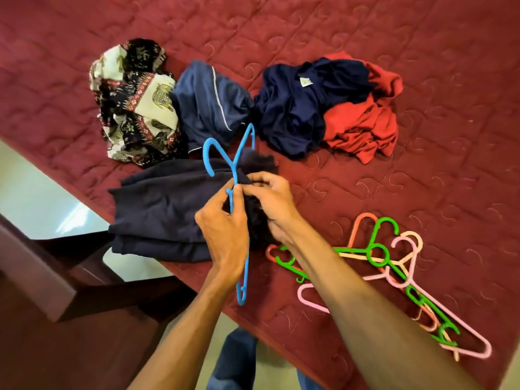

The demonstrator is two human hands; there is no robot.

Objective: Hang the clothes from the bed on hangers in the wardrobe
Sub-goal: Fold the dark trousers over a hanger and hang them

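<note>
Both arms reach forward over bed (422,38). Left hand (225,229) pinches blue hanger (244,266), fingers closed. Right hand (274,204) curled, gripping dark shirt (163,209) at near bed edge. Spare hangers (394,271) right, other clothes (323,108) farther back.

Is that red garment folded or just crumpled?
Crumpled: the red garment lies bunched in irregular wrinkles beside the navy shirt on the bed.
</note>
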